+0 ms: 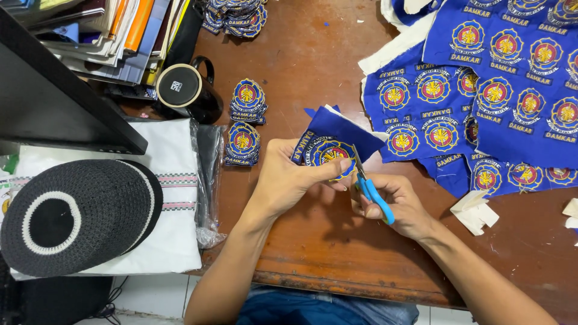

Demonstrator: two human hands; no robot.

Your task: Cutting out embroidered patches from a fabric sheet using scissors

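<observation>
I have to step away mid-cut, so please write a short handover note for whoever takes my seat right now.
Left hand pinches a blue fabric piece bearing an embroidered round badge.
Right hand works blue-handled scissors, blades at that badge's edge.
Done: two stacks of cut badges lie beside the black mug, with another pile at the far edge of the wooden table.
Left: the large blue sheet of uncut badges on the right; white backing scraps lie near it.
</observation>
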